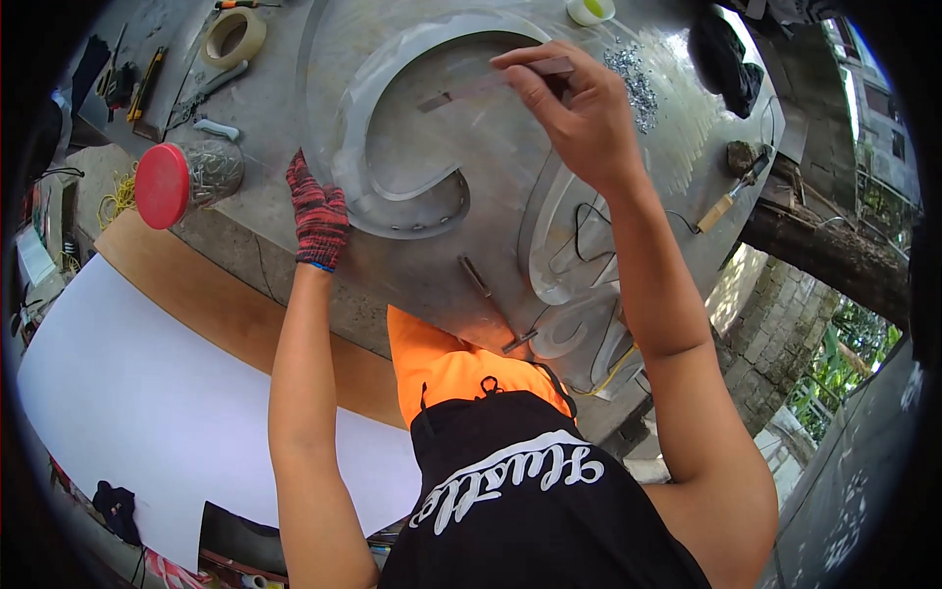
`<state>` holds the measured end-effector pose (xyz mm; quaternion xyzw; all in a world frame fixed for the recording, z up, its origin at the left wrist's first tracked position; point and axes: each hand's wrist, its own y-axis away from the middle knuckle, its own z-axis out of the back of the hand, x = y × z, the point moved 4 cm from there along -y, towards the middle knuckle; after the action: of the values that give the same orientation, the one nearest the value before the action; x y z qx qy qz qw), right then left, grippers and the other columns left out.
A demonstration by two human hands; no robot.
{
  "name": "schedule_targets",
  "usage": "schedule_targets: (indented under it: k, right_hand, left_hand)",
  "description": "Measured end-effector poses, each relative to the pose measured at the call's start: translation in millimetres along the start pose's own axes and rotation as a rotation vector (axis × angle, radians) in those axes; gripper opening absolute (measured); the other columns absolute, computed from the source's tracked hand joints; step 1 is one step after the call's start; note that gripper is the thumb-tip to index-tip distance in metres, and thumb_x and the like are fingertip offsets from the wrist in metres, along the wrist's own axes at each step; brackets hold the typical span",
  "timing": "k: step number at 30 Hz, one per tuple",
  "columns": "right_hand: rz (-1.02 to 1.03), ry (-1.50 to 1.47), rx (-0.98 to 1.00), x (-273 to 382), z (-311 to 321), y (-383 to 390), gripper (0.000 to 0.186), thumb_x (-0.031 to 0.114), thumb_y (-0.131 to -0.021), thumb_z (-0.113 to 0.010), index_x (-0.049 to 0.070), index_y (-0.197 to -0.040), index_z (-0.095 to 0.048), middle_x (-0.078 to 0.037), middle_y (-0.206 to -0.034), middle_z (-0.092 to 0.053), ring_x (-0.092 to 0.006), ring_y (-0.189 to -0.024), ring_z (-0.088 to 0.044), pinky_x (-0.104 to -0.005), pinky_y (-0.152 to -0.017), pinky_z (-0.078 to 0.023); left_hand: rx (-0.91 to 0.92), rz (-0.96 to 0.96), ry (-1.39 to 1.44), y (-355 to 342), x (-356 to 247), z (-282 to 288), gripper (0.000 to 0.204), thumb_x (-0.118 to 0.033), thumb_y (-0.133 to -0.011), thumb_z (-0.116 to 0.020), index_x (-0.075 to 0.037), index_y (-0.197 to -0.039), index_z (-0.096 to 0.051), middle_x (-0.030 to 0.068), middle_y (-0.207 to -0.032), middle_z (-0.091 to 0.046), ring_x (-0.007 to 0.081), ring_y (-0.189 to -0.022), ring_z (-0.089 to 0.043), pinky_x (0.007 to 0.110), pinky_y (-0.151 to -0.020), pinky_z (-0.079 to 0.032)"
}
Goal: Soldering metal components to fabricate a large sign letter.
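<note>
My right hand (589,113) is closed around a thin, flat metal strip (456,99), held above the upper part of a curved grey metal piece (358,128). That piece is hook-shaped with a raised rim and lies on the metal tabletop (422,280). My left hand (319,221) wears a red and black knit glove and rests at the piece's left side, its fingers stretched out and nothing visible in them. Right of the hook, a second curved metal piece (538,240) lies partly behind my right forearm.
A clear jar with a red lid (162,187), a tape roll (234,37) and a yellow utility knife (147,83) are at left. Small metal bits (633,83), a cup (591,11) and a wooden-handled tool (716,213) lie right. A T-shaped tool (491,299) lies near my waist.
</note>
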<state>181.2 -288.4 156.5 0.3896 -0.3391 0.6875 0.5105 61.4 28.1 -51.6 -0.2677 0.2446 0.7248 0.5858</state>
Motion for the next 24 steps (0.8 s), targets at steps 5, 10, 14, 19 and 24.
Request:
schedule_targets:
  k: [5, 10, 14, 19, 24]
  right_hand:
    - [-0.033, 0.228, -0.66, -91.9, 140.7, -42.8, 0.02, 0.019, -0.097, -0.07, 0.004, -0.106, -0.08, -0.002, -0.078, -0.074, -0.0072, -0.069, -0.063, -0.024, -0.063, -0.049]
    - [-0.251, 0.562, -0.719, -167.3, 164.1, -67.2, 0.024, 0.028, -0.092, -0.069, 0.009, -0.1, -0.08, -0.017, -0.089, -0.076, -0.0362, -0.086, -0.074, -0.0438, -0.081, -0.056]
    - [-0.325, 0.407, -0.582, -206.7, 155.7, -75.4, 0.03, 0.03, -0.091, -0.071, 0.007, -0.108, -0.077, -0.018, -0.097, -0.076, -0.0366, -0.094, -0.072, -0.0429, -0.085, -0.055]
    - [-0.255, 0.467, -0.733, -223.5, 200.8, -21.5, 0.053, 0.042, -0.093, -0.073, -0.001, -0.123, -0.068, -0.016, -0.109, -0.07, -0.0343, -0.102, -0.065, -0.0428, -0.089, -0.051]
    - [-0.531, 0.64, -1.113, -253.4, 309.1, 118.4, 0.045, 0.04, -0.091, -0.074, 0.001, -0.113, -0.069, -0.016, -0.11, -0.067, -0.0332, -0.104, -0.061, -0.0447, -0.094, -0.047]
  left_hand:
    - [-0.012, 0.001, 0.035, 2.0, -4.3, -4.7, 0.081, 0.004, -0.081, -0.058, 0.0, -0.157, -0.03, 0.0279, -0.153, -0.038, 0.044, -0.141, -0.042, 0.044, -0.119, -0.035]
    - [-0.014, -0.053, 0.033, 2.6, 10.5, -10.2, 0.08, 0.004, -0.081, -0.055, 0.004, -0.156, -0.029, 0.0282, -0.156, -0.036, 0.0428, -0.146, -0.036, 0.045, -0.123, -0.028]
    - [-0.012, 0.01, 0.053, 3.2, 20.6, -10.1, 0.075, 0.005, -0.084, -0.05, 0.006, -0.156, -0.029, 0.0271, -0.158, -0.034, 0.0408, -0.149, -0.032, 0.045, -0.125, -0.022]
    - [0.004, -0.038, 0.064, 4.4, 29.9, -6.3, 0.076, 0.005, -0.084, -0.049, 0.006, -0.157, -0.026, 0.026, -0.159, -0.033, 0.039, -0.15, -0.03, 0.045, -0.126, -0.02]
    - [-0.005, -0.006, 0.041, 1.3, 33.8, -10.5, 0.074, 0.002, -0.087, -0.05, 0.006, -0.157, -0.025, 0.0259, -0.16, -0.032, 0.038, -0.152, -0.028, 0.044, -0.126, -0.02]
